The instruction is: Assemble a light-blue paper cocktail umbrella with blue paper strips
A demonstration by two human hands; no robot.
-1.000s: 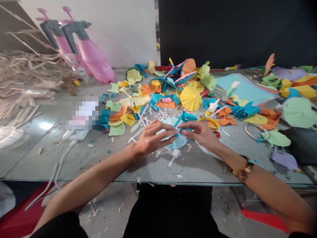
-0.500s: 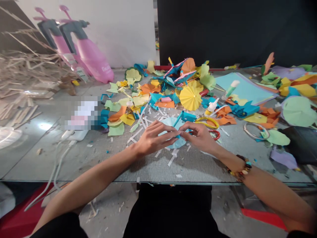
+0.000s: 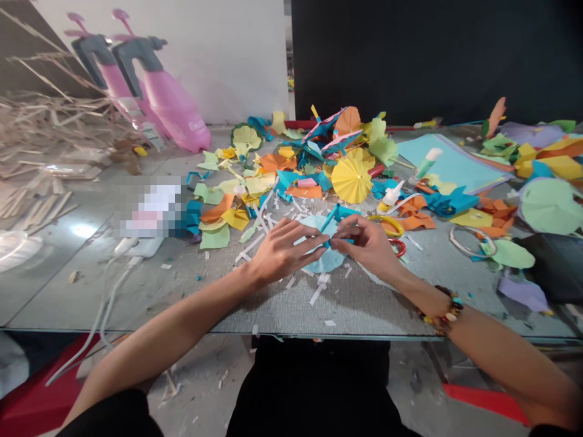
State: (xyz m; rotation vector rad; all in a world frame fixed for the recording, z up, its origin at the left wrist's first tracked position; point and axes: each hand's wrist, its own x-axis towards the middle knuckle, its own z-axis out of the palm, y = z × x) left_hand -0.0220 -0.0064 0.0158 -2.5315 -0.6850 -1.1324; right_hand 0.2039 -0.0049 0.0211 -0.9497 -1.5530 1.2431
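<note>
My left hand (image 3: 286, 247) pinches a rolled blue paper tube (image 3: 330, 218) that slants up between both hands. Close against it, my right hand (image 3: 367, 243) has thumb and index finger pressed together at the tube's lower end, on a small blue paper piece whose shape is partly hidden. Beneath the fingers lies a round light blue paper disc (image 3: 324, 262). Yellow scissor handles (image 3: 392, 226) and a red handle loop (image 3: 399, 247) show just right of my right hand.
White paper strips (image 3: 319, 290) lie around the disc. Colourful paper scraps, a yellow pleated disc (image 3: 351, 181), a glue bottle (image 3: 390, 196) and a glue stick (image 3: 427, 164) are behind. On the left are a phone (image 3: 155, 209) with cables and pink spray bottles (image 3: 173, 109).
My right hand has shifted slightly, covering more of the scissor handles. More blue paper now shows by its fingertips. My left hand has hardly moved.
</note>
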